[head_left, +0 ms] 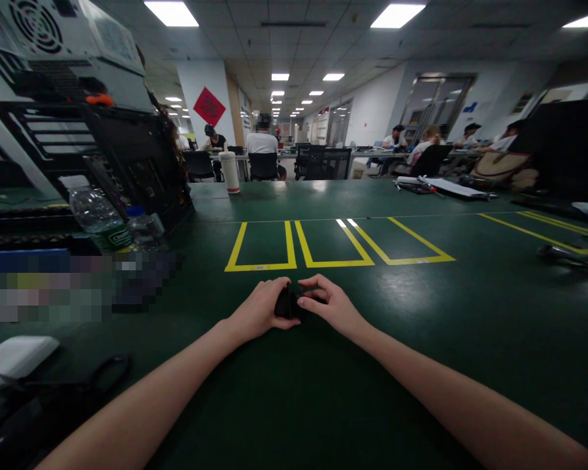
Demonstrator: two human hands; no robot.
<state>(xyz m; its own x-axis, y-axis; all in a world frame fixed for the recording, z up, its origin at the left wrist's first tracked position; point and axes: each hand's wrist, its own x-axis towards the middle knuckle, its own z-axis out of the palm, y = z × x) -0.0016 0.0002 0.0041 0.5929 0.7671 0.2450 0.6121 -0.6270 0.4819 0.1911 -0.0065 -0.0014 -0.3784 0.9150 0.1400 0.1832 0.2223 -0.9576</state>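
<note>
My left hand is closed around a small black object, thumb below it and fingers over its top. The object's exact kind does not show; it is dark and partly covered by the fingers. At its right side, my right hand has thumb and index finger curved together in a pinch. A small dark part seems to lie at those fingertips, too small to make out. Both hands are just above the green tabletop, in front of the yellow tape outlines.
An open computer case, a clear water bottle and a second bottle stand at left. Black scissors lie near-left. A white tumbler stands at the far edge. Papers and tools lie right. People sit beyond.
</note>
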